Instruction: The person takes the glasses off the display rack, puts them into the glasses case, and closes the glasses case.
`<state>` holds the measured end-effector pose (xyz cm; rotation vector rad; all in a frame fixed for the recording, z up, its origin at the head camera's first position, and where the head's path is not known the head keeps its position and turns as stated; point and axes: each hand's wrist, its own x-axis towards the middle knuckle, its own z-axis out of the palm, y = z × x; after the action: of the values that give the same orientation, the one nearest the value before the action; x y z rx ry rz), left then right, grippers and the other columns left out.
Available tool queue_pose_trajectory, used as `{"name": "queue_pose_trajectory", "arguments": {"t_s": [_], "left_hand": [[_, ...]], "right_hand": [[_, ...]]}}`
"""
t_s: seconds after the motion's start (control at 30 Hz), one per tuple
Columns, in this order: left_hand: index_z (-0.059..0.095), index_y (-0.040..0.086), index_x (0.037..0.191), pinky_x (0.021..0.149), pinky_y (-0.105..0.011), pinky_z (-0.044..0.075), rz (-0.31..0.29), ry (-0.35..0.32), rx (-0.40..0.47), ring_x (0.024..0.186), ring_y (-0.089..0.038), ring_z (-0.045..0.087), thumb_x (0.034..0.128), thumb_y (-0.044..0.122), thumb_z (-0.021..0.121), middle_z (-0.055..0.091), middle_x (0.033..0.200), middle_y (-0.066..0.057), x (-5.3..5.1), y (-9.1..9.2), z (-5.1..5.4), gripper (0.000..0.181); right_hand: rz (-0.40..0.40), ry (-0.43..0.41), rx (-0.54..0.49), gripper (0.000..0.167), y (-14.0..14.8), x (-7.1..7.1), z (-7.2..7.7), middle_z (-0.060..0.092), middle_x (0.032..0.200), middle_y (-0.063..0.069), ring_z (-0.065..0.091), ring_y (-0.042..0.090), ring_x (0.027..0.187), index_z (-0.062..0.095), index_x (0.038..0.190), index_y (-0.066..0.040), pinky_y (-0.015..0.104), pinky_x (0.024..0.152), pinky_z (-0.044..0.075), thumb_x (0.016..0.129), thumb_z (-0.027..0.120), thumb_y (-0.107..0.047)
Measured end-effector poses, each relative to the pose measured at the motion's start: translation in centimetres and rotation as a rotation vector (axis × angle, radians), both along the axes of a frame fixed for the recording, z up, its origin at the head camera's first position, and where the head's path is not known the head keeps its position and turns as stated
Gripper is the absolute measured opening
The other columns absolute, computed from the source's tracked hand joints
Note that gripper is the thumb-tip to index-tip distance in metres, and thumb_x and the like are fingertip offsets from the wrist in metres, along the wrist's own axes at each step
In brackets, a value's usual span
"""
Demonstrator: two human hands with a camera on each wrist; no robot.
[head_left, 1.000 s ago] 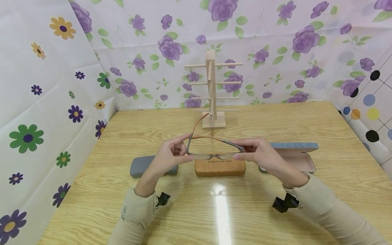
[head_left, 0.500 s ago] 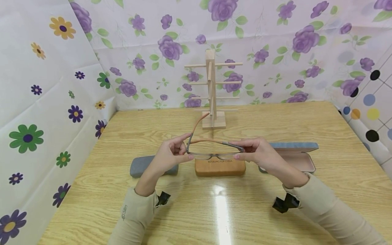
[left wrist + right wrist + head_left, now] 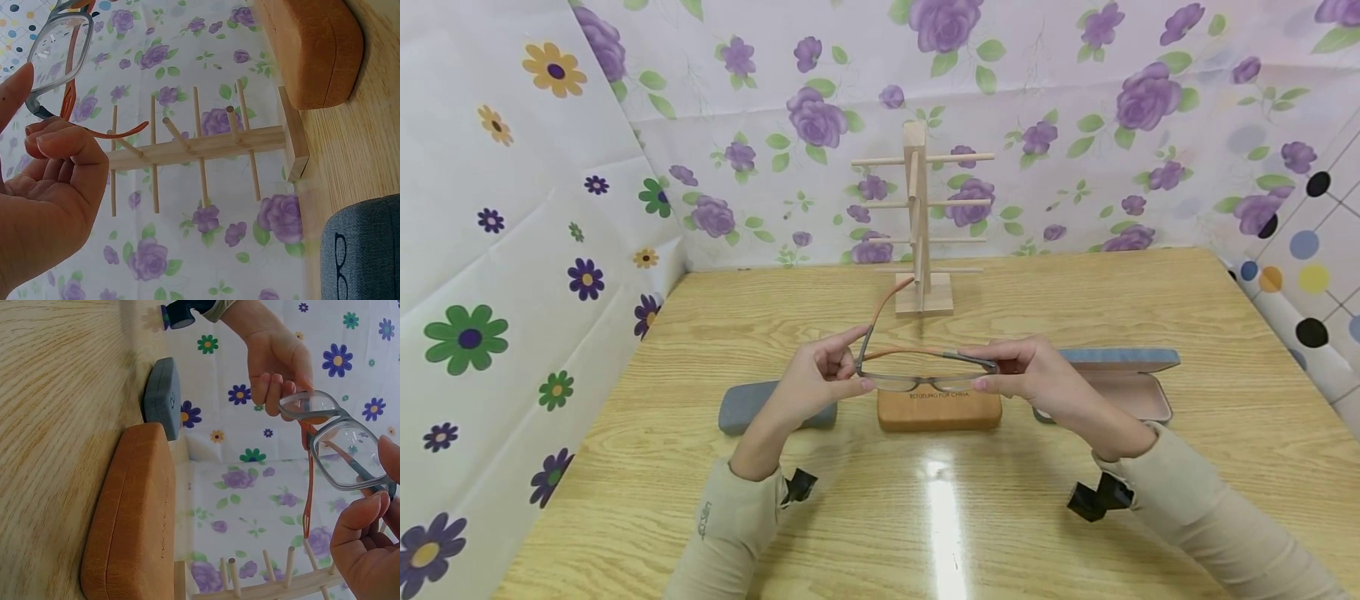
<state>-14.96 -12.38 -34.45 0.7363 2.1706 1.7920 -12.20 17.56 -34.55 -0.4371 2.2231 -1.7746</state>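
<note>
A pair of eyeglasses [image 3: 917,382] with a grey frame and orange temple tips is held up above the table between both hands. My left hand [image 3: 811,377] pinches its left end near the hinge with thumb and fingers. At the opposite end my right hand [image 3: 1037,375] pinches the frame by the other hinge. One temple points away from me, while the other angles inward across behind the lenses. Below and just behind the lenses lies a closed orange-brown glasses case [image 3: 940,414], its top partly hidden by the glasses.
A closed blue-grey glasses case [image 3: 745,407] lies left, partly behind the left hand. At right, an open blue case [image 3: 1138,396] shows a pale lining, partly behind the right hand. A wooden peg rack [image 3: 917,217] stands at the back of the wooden table [image 3: 760,308].
The inward-angled temple has dropped slightly toward the lenses. Both hands stay nearly in place, still pinching the eyeglasses.
</note>
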Motion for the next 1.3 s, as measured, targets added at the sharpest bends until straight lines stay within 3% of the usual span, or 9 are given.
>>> {"name": "queue_pose_trajectory", "arguments": {"t_s": [0.17,0.3,0.53,0.7,0.87,1.3], "left_hand": [[0.041,0.004,0.136,0.049,-0.021,0.028,0.011,0.021,-0.023,0.053,-0.01,0.032,0.078,-0.002,0.068,0.04,0.063,-0.002,-0.03,-0.01,0.03,0.064],[0.042,0.003,0.136,0.05,-0.02,0.034,0.019,0.025,-0.022,0.06,-0.011,0.041,0.0774,-0.002,0.069,0.047,0.072,-0.005,-0.11,0.06,0.01,0.065],[0.041,0.001,0.135,0.054,-0.019,0.042,0.024,0.012,0.001,0.072,-0.011,0.05,0.0766,-0.005,0.068,0.051,0.091,-0.021,-0.16,0.24,-0.19,0.065],[0.041,0.002,0.135,0.054,-0.019,0.039,0.029,0.025,-0.009,0.069,-0.012,0.046,0.0772,-0.003,0.069,0.049,0.082,-0.009,-0.15,0.27,-0.24,0.064],[0.042,0.004,0.135,0.052,-0.021,0.031,0.025,0.059,-0.037,0.061,-0.012,0.038,0.0794,0.003,0.069,0.044,0.074,-0.007,-0.15,0.18,-0.25,0.062],[0.042,0.007,0.136,0.05,-0.022,0.029,-0.003,0.064,-0.034,0.058,-0.013,0.035,0.0823,0.006,0.067,0.042,0.069,-0.007,-0.22,0.23,-0.3,0.059]], "right_hand": [[0.007,0.004,-0.005,0.042,0.02,-0.01,-0.05,0.052,0.083,0.01,0.035,0.012,0.058,0.061,0.119,-0.004,0.025,0.052,0.033,0.08,0.07,-0.016],[0.009,0.0,-0.014,0.042,0.05,-0.01,-0.07,0.049,0.079,0.009,0.034,0.012,0.057,0.06,0.119,-0.002,0.026,0.052,0.032,0.08,0.07,-0.016],[0.006,-0.012,-0.015,0.043,0.04,0.07,0.05,0.051,0.084,0.01,0.037,0.013,0.061,0.06,0.118,-0.002,0.026,0.054,0.035,0.079,0.071,-0.015],[0.01,-0.007,-0.016,0.042,0.02,0.03,0.05,0.053,0.09,0.012,0.036,0.013,0.06,0.06,0.119,-0.002,0.027,0.054,0.034,0.08,0.07,-0.015],[0.012,-0.008,-0.018,0.042,-0.01,0.04,0.05,0.055,0.094,0.012,0.038,0.013,0.061,0.06,0.119,-0.001,0.025,0.054,0.036,0.08,0.07,-0.015],[0.021,-0.006,-0.039,0.042,0.03,0.09,0.02,0.056,0.094,0.012,0.039,0.013,0.061,0.06,0.118,0.0,0.025,0.055,0.037,0.08,0.07,-0.015]]}}
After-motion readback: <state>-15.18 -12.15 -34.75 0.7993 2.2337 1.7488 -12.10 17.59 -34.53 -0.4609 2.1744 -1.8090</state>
